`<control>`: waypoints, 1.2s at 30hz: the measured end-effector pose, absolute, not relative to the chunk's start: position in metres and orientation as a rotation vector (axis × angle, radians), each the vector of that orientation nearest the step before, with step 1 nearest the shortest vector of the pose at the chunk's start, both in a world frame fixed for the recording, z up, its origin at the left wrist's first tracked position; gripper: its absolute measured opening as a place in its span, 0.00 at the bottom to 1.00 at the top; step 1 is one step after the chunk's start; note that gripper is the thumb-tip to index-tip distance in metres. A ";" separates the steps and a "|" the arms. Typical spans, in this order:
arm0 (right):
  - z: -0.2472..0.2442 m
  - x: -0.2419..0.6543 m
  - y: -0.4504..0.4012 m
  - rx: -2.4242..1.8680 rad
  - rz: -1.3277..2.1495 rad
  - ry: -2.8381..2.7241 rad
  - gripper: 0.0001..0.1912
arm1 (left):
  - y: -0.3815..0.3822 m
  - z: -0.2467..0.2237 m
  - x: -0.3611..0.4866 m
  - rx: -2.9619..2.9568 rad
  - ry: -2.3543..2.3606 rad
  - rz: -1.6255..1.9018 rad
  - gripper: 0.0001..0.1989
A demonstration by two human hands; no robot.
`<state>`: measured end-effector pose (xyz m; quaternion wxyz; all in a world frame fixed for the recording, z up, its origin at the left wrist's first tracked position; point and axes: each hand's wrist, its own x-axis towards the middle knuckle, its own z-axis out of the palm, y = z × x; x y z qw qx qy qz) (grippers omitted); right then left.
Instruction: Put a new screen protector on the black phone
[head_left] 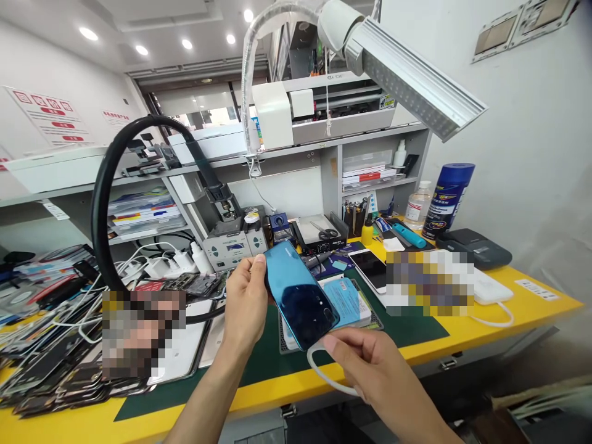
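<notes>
A shiny blue smartphone [298, 296], back side up, is held above the bench and tilted. My left hand [245, 296] grips it by its far left edge, thumb on top. At the phone's near end my right hand [370, 364] is closed in a pinch on a white cable [330, 380]. The cable loops below the phone and passes under the hand; its tip is hidden by my fingers, so I cannot tell whether it is plugged in. Beneath the phone lie a light-blue printed packet [345, 299] and a grey perforated tray [377, 320] on a green mat [416, 333].
Stacked phone parts [50, 364] crowd the left side. A black hose [99, 203] arches from a hot-air station [235, 246]. A white phone [370, 268], a yellow bottle [367, 233] and a blue spray can [446, 200] stand or lie right. A lamp [416, 74] hangs overhead.
</notes>
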<state>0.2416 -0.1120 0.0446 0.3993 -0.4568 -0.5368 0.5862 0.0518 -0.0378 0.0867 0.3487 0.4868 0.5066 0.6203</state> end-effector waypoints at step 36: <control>0.032 0.235 -0.122 -1.316 0.967 -1.325 0.18 | -0.084 0.092 0.072 1.589 1.675 1.920 0.17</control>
